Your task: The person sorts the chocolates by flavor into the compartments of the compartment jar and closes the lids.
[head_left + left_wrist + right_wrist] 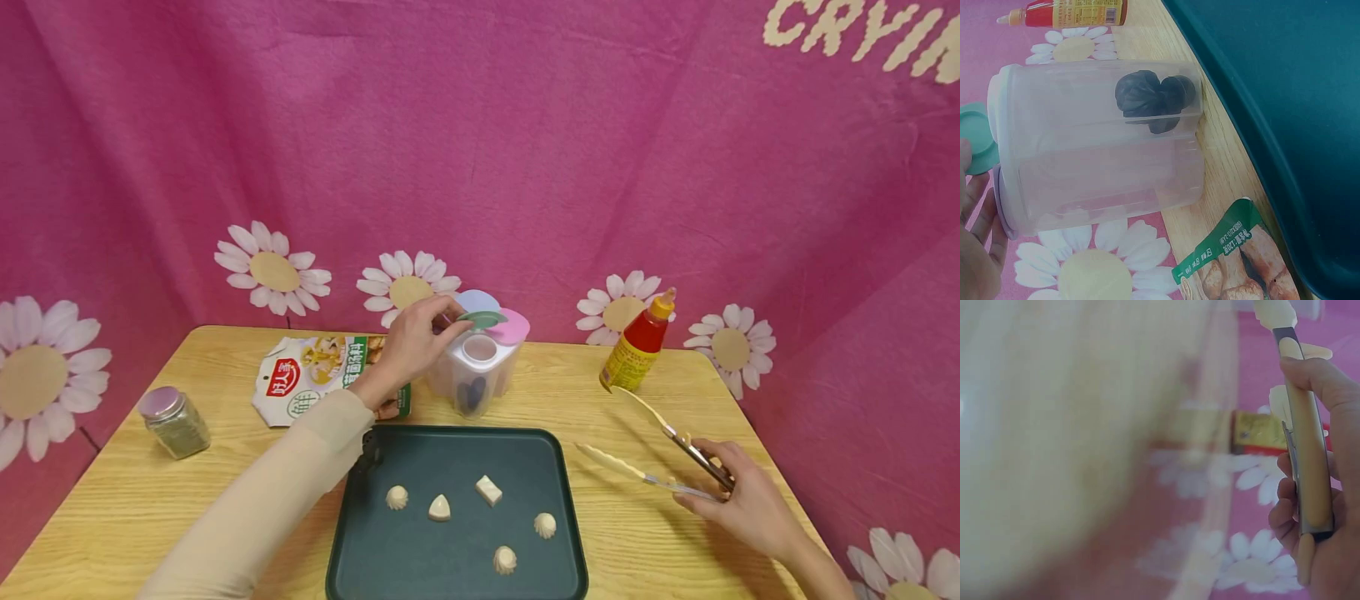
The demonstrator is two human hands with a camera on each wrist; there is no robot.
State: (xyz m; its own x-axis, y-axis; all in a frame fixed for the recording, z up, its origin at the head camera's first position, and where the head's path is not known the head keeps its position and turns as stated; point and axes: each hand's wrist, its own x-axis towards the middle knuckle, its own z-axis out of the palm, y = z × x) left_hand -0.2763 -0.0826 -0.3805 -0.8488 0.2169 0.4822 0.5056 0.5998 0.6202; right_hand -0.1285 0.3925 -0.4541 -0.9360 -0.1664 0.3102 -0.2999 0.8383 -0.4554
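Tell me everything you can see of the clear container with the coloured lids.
The container is clear plastic, split into compartments, standing upright on the table just behind the tray. It has round flip lids: green, pink and pale blue. The left hand pinches the raised green lid. One compartment holds dark lumps; the others look empty.

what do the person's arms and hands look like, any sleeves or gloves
The left arm wears a long, close-fitting beige sleeve that ends at the wrist. The left hand is bare, with no glove. The right hand is bare too, and no sleeve shows on the part of the right forearm in the head view. No rings, watch or markings are visible.
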